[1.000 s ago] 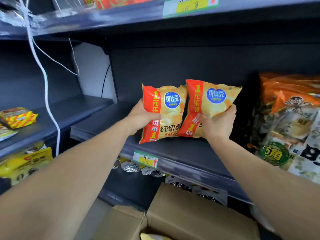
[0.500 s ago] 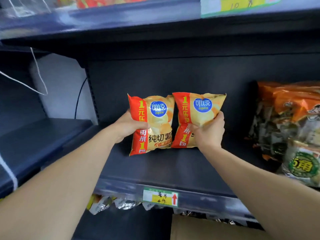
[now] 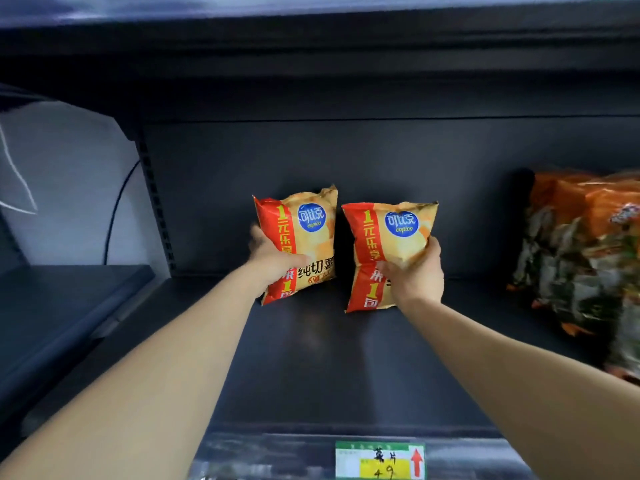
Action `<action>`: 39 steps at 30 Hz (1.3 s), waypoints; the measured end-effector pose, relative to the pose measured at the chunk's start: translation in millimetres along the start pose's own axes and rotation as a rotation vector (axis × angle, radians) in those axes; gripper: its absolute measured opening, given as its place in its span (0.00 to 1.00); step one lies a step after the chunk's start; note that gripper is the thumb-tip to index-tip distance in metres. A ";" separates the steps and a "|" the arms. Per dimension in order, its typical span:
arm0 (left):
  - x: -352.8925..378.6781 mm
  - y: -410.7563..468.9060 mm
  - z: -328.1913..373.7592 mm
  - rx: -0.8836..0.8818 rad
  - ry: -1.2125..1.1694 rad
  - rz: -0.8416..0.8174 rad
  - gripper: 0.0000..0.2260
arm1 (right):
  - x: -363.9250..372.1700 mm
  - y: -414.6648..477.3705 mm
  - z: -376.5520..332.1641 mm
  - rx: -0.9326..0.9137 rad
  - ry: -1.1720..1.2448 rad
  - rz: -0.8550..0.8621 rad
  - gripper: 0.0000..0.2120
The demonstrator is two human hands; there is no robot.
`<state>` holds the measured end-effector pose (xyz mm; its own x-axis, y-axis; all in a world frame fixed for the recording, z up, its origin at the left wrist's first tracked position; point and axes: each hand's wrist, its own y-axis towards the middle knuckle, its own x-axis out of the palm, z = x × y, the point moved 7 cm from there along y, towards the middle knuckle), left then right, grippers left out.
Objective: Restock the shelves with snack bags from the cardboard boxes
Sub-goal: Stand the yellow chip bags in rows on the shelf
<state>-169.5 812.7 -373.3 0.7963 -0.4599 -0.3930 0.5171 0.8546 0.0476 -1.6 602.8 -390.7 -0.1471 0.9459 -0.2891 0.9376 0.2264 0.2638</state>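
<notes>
2 chip bags [image 3: 313, 242] in 2 hands [image 3: 273, 260]

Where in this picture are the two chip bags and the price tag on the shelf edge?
left chip bag [image 3: 313, 244], head view, on its yellow front below the blue logo.
right chip bag [image 3: 406, 245], head view, on its yellow front below the blue logo.
price tag [image 3: 380, 461], head view, on the label's middle.

- Price label [image 3: 379, 460]: green and yellow, red arrow, handwritten figures; bottom centre
- Black cable [image 3: 116, 216]: hangs down the white back panel [image 3: 69, 188]; left
- White cord [image 3: 15, 171]: blurred; far left
- Slotted upright [image 3: 157, 209]: just right of the panel
</notes>
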 end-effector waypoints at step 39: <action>-2.9 -96.4 37.5 0.241 0.297 0.193 0.14 | -50.6 -87.8 -40.9 -0.278 -0.369 -0.214 0.22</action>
<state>-209.9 722.6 -342.3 0.7789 -0.1774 -0.6015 0.4538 0.8214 0.3455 -89.4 544.5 -361.6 -0.1585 0.7377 -0.6563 0.7717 0.5072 0.3837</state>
